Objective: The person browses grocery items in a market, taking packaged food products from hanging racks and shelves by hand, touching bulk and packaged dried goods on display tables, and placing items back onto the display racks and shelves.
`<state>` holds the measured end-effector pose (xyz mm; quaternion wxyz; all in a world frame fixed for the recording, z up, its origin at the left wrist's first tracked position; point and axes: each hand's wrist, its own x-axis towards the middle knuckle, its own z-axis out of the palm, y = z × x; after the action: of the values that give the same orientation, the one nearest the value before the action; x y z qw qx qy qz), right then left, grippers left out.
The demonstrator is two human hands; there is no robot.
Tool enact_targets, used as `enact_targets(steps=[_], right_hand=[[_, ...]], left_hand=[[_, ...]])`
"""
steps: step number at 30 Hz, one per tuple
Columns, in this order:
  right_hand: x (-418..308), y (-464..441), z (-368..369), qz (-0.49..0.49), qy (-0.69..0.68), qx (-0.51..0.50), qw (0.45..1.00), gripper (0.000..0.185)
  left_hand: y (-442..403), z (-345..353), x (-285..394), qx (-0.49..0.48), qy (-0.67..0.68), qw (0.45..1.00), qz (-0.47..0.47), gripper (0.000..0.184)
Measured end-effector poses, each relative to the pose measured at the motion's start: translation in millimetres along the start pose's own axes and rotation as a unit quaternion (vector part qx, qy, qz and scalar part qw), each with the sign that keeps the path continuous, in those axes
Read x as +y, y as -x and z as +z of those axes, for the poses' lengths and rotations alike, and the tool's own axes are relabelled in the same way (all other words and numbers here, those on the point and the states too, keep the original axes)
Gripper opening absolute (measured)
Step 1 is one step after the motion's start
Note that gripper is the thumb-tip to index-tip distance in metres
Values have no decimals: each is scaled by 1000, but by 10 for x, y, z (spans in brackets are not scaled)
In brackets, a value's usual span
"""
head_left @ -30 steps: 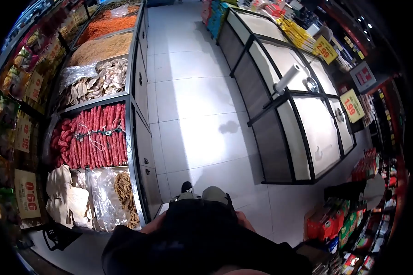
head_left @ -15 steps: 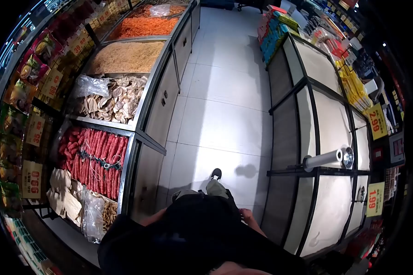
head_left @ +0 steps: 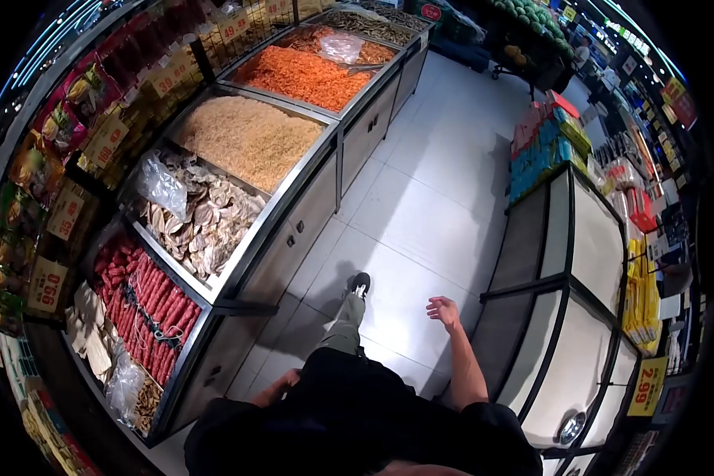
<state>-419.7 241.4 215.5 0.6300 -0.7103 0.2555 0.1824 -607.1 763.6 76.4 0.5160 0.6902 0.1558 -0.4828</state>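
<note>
My right hand (head_left: pixel 443 310) is held out in front over the aisle floor (head_left: pixel 408 230), its fingers loosely spread and nothing in them. My left hand (head_left: pixel 287 384) hangs low against my dark shirt, near the side of the left display counter (head_left: pixel 313 210); its fingers are partly hidden, so I cannot make out how they are held. On that counter, closest to my left side, lie red sausages (head_left: pixel 163 297) tied in bundles. Beyond them are flat dried pieces (head_left: pixel 206 214) with a clear plastic bag (head_left: pixel 164 186) on top. Neither hand touches any goods.
Farther along the left counter are a tan heap (head_left: pixel 246 135) and orange dried goods (head_left: pixel 305 75). Pale panelled cabinets (head_left: pixel 523 349) line the right side, with stacked colourful packages (head_left: pixel 543 147) at their far end. Price signs (head_left: pixel 647 386) hang at both sides. A produce stand (head_left: pixel 531 28) is ahead.
My right hand has swung forward and up from beside my body. My view has turned left and moved forward along the aisle; a leg has stepped ahead.
</note>
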Motion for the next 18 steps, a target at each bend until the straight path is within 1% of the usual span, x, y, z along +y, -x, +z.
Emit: enact_targets(steps=[2, 3, 4, 5, 6, 7, 8, 9, 10, 11, 12, 13, 14, 16, 17, 18], right_hand=[[25, -363, -143, 31, 26, -32, 999, 28], [62, -480, -209, 50, 62, -39, 996, 29], [182, -604, -319, 88, 70, -59, 992, 30], [259, -646, -396, 124, 67, -70, 988, 31], [345, -653, -504, 128, 26, -91, 987, 31], [389, -705, -541, 180, 46, -79, 979, 31], [274, -659, -610, 202, 13, -96, 975, 31], [253, -693, -629, 220, 45, -70, 972, 29], [219, -667, -686, 199, 65, -39, 977, 28], [-109, -621, -632, 180, 92, 17, 979, 28], [-418, -567, -627, 160, 140, 10, 977, 29], [12, -721, -717, 59, 44, 26, 997, 28], [505, -910, -823, -44, -54, 44, 997, 27], [217, -1138, -883, 67, 7, 56, 996, 27], [94, -1306, -926, 111, 23, 54, 992, 27], [-51, -1502, -968, 135, 30, 51, 989, 27]], left_hand=[[-467, -71, 272, -7, -1, 1000, 0, 32], [-688, -139, 503, -7, 2, 1000, -7, 33], [-872, -198, 884, -4, 9, 1000, -1, 33], [-1050, -273, 1262, 15, 57, 997, -48, 32], [-1172, -299, 1711, 32, 107, 989, -95, 32], [-1514, -357, 2053, 39, 99, 991, -81, 29], [-1937, -465, 2358, 48, 89, 992, -70, 27], [-2287, -538, 2780, 46, 70, 995, -61, 24], [-2520, -613, 3184, 63, 27, 997, 16, 24], [-3143, -783, 3419, -21, 126, 992, 8, 23], [-3037, -744, 4185, 33, 50, 998, 30, 22], [-3164, -791, 4755, 18, 66, 997, 46, 21], [-3225, -833, 5315, 6, 64, 995, 74, 18], [-3440, -870, 6221, 0, 45, 989, 138, 18], [-3561, -899, 6575, 0, 39, 990, 136, 18], [-3695, -899, 6894, -2, 36, 986, 161, 18]])
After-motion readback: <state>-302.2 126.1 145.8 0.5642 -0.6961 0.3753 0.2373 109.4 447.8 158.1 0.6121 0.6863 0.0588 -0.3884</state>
